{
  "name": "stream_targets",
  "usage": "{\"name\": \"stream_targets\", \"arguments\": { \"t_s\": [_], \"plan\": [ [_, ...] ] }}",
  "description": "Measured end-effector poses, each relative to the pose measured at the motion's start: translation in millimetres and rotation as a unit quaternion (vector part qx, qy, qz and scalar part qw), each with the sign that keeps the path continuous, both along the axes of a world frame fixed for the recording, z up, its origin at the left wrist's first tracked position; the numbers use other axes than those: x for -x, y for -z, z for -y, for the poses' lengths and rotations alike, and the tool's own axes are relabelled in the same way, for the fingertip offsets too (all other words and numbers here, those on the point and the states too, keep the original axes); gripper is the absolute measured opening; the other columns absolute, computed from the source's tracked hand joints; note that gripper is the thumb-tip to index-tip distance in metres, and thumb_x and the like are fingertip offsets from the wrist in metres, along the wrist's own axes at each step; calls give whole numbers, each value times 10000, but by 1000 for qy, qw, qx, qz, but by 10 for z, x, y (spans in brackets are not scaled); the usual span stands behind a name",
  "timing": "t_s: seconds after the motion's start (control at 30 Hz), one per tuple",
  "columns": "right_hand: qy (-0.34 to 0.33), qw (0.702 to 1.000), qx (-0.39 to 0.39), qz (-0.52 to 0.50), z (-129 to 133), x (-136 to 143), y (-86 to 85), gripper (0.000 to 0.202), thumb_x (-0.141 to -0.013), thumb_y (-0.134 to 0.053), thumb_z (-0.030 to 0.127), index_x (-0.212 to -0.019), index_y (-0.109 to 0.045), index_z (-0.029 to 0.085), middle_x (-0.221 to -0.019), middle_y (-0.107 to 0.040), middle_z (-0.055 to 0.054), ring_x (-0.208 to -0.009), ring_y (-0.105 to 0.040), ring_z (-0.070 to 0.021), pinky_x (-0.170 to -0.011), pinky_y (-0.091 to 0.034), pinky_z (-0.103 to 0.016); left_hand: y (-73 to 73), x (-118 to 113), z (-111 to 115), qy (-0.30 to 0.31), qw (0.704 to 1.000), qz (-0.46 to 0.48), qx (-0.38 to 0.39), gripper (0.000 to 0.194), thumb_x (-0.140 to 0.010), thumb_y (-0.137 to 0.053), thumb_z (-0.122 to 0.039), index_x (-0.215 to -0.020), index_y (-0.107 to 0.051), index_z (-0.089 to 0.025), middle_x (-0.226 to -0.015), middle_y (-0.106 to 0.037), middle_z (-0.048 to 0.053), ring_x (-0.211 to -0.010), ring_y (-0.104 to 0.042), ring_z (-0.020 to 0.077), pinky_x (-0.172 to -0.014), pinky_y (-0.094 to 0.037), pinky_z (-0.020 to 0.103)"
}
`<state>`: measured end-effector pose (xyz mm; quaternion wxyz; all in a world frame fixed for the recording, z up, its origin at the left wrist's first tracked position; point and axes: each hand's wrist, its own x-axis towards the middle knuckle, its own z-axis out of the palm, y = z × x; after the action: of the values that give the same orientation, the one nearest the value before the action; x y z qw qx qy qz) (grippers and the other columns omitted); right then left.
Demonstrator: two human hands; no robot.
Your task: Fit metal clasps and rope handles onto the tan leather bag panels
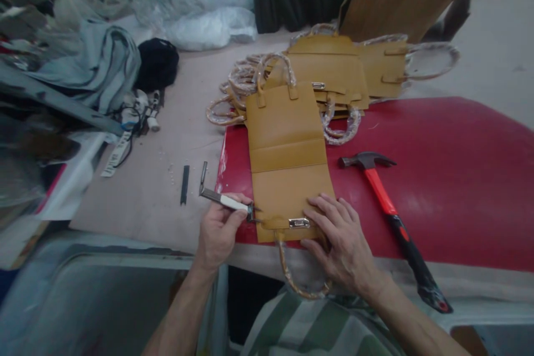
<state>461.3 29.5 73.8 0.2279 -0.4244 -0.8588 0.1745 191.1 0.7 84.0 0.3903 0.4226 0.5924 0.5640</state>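
A mustard-yellow leather bag piece (287,156) lies flat and opened out, with a wrapped handle at each end. My left hand (221,228) is closed on a slim metal tool (227,201) with a pale grip; its two thin prongs reach the left edge of the leather, near a strap. Whether they press into it I cannot tell. My right hand (336,233) rests on the lower right of the bag piece, fingers stretched out, beside a silver clasp (299,223). The lower wrapped handle (287,272) hangs over the table's front edge.
A claw hammer (390,217) lies right of the bag piece on a red board (450,178). More yellow bag pieces (329,67) are piled behind. A dark metal strip (184,184) lies at left. Further back are a cardboard box (400,0), black bags (287,0) and clear plastic (200,16).
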Motion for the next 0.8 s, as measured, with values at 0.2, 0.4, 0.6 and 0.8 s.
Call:
{"name": "stream_targets", "arguments": {
  "t_s": [0.2, 0.4, 0.6, 0.8],
  "plan": [
    [3, 998, 3, -65, 15, -34, 14, 474, -876, -652, 372, -1318, -564, 225, -1435, -553, -133, -1370, -461, -337, -1156, -323, -592, 35, -107, 110, 22, 998, -57, -15, 156, -864, -702, -290, -963, -643, -185, -1005, -734, 73, -969, -714, 208, -827, -616, 335],
    [147, 978, -1, -150, 190, -172, -174, 347, -910, -599, 220, -1256, -573, 223, -1298, -610, -138, -1239, -572, -268, -1031, -516, -463, 129, -203, 140, 47, 997, -45, -33, 144, -885, -682, -263, -1003, -619, -209, -1078, -722, 70, -1045, -704, 233, -966, -573, 406],
    [247, 950, 104, -161, 446, -207, -360, 297, -914, -592, 306, -1202, -595, 231, -1177, -675, -106, -1077, -655, -242, -905, -584, -397, 48, -457, 0, 82, 997, -7, -15, 160, -902, -661, -289, -1024, -605, -202, -1125, -733, 87, -1055, -716, 238, -912, -606, 379],
    [310, 853, 326, -266, 437, -103, -450, 427, -838, -653, 454, -1179, -595, 203, -1184, -691, -128, -1022, -687, -255, -851, -596, -411, 20, -810, -136, 111, 994, 12, 1, 140, -893, -661, -315, -978, -635, -207, -1126, -730, 87, -1071, -703, 229, -952, -585, 368]
  ]
}}
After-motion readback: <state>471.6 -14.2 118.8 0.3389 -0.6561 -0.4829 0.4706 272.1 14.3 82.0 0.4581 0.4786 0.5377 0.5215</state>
